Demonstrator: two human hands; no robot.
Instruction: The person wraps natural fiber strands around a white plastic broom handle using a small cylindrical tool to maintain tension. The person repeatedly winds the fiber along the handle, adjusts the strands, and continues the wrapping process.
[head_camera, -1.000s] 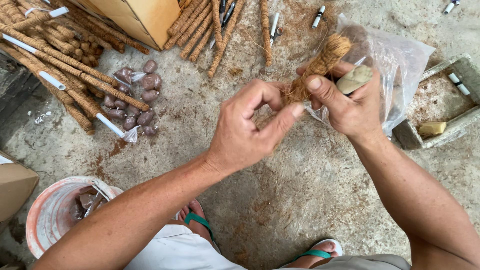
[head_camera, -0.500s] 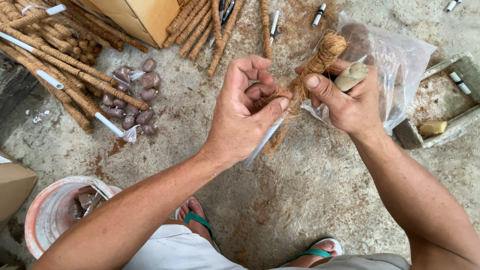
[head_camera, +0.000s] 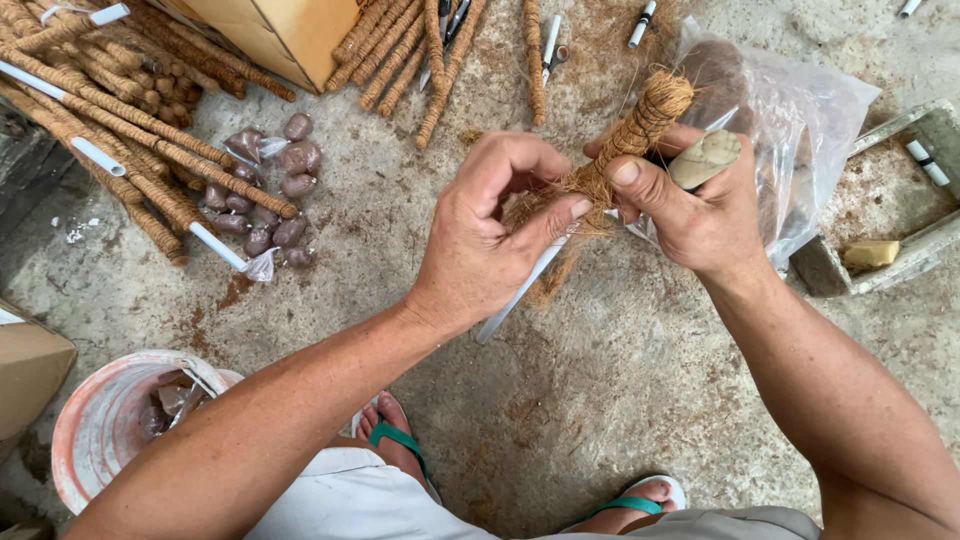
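Note:
My right hand (head_camera: 700, 215) grips a stick wrapped in brown coconut-fibre rope (head_camera: 640, 120), tilted up to the right, and also holds a small grey-brown lump (head_camera: 705, 158) between its fingers. My left hand (head_camera: 490, 235) pinches the loose fibre (head_camera: 560, 200) at the stick's lower end, thumb against fingers. The bare white tube (head_camera: 515, 295) of the stick runs down-left under my left hand.
A pile of finished fibre-wrapped sticks (head_camera: 120, 130) lies at top left, with small brown filled bags (head_camera: 275, 190) beside it. Cardboard box (head_camera: 280, 35) at top. Clear plastic bag (head_camera: 800, 130) behind my right hand, a grey tray (head_camera: 900, 260) at right, a pinkish bucket (head_camera: 95, 425) lower left.
My left hand moved onto the stick's lower end and closed on the loose fibre; the white tube end came into view below it. My right hand held nearly still.

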